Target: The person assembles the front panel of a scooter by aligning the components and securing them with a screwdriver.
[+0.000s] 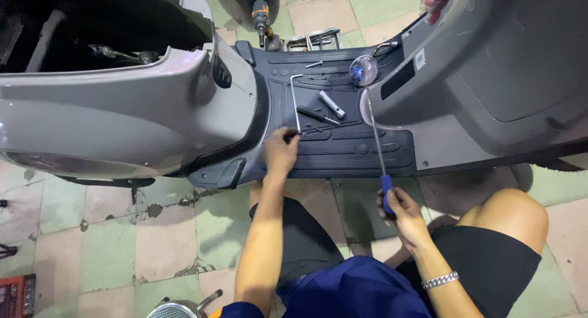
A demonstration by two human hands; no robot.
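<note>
Left hand sits on the scooter's black footboard, fingers pinched on the short end of the L-shaped hex key. Right hand is wrapped tight around the blue handle of a long screwdriver, shaft angled up over the board. Socket tube and small driver lie nearby, parked within reach.

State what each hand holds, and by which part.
Right hand grips a long metal-shafted screwdriver by its blue handle. Left hand pinches the end of a bent L-shaped metal key.
</note>
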